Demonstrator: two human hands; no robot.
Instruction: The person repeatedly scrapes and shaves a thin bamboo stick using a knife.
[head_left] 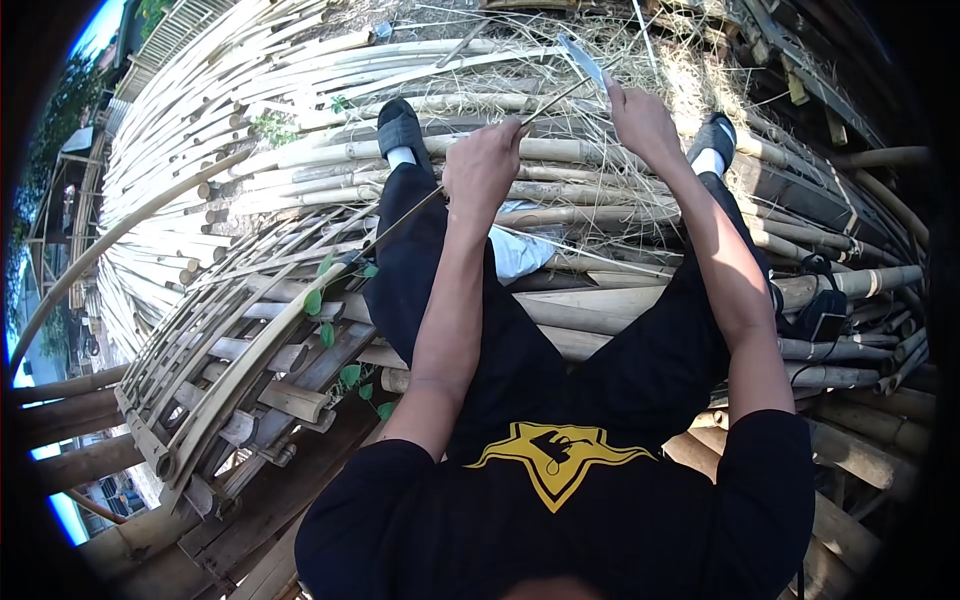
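Observation:
My left hand (482,165) is closed around a thin brown strip (405,216), which runs from the lower left up past my fist to the knife. A knife (584,60) with a pale blade is in my right hand (640,118), its blade pointing up and to the left. The strip's upper part reaches the blade near my right fingers; whether the two touch is hard to tell.
Bamboo poles (560,150) lie across the ground around my feet, with thin shavings (630,200) scattered on them. A white cloth (520,255) lies between my legs. Slatted bamboo pieces (290,400) are at the left, and a dark device (828,325) at the right.

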